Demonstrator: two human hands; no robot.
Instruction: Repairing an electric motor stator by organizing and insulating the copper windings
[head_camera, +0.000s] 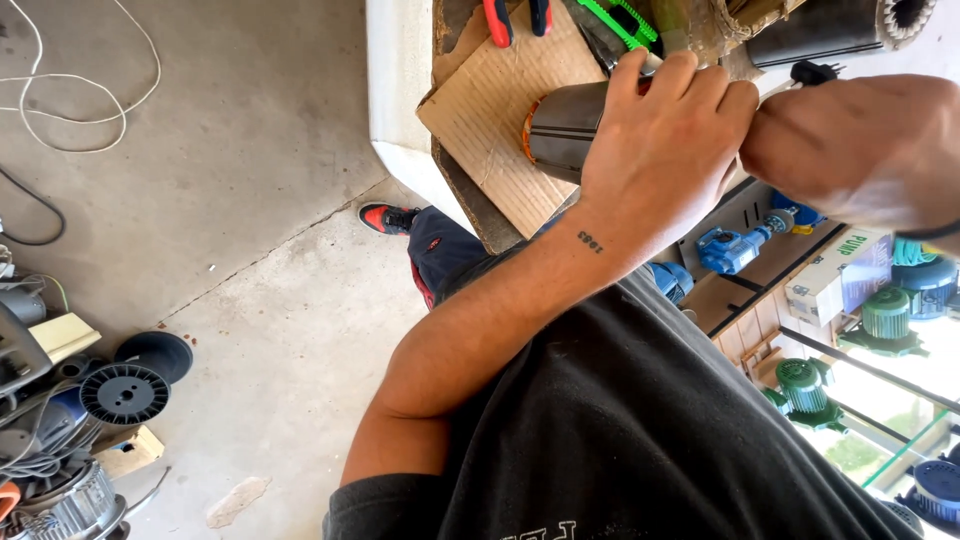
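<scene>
Grey concrete floor (230, 200) lies under a workbench with a cardboard sheet (490, 110), and on it, at 12 o'clock, the left hand (665, 140) wraps around a dark metal cylinder (562, 128), holding it steady. The right hand (850, 140) at 2 o'clock looks like a closed fist, but I cannot tell what it grips. It seems to be working on the cylinder's far end, which is hidden, so the next move likely needs a firm hold.

At the top centre of the frame, the surface (400, 90) shows a pale edge and a dark top. A sheet of brown cardboard (495, 110) lies flat on it, with a dark metal cylinder (562, 130) on the cardboard. Red-handled pliers (515, 18) and a green utility knife (622, 22) lie at the cardboard's upper edge.
</scene>
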